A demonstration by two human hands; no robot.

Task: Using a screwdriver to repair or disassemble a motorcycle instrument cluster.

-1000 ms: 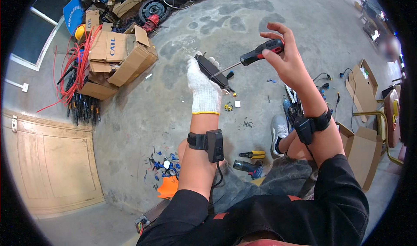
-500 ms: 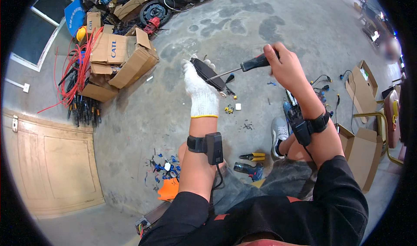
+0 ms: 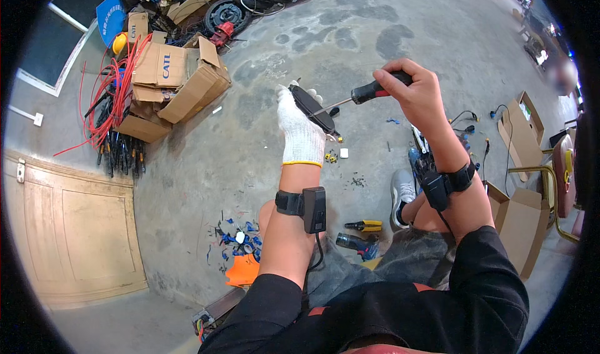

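Note:
My left hand point(image 3: 299, 124), in a white knit glove, is closed around a dark elongated oval part point(image 3: 310, 108) with a flat face turned up. Its exact kind I cannot make out. My bare right hand point(image 3: 409, 91) grips the black-and-red handle of a screwdriver point(image 3: 374, 92). The screwdriver's shaft slants down to the left, and its tip meets the face of the dark part near its right edge. Both hands are raised above the concrete floor, out in front of my knees.
Near my legs lie yellow-handled pliers point(image 3: 364, 226) and a cordless drill point(image 3: 357, 244). Blue scraps point(image 3: 240, 238) and an orange piece point(image 3: 241, 270) are at lower left. Cardboard boxes point(image 3: 187, 82) with red cable stand at far left. Open cartons point(image 3: 522, 229) and a chair point(image 3: 562, 172) are at right.
My left hand and the dark part have shifted slightly right and down. My right hand has moved slightly right and rolled, its fingers now wrapping over the screwdriver handle. The tip still touches the part.

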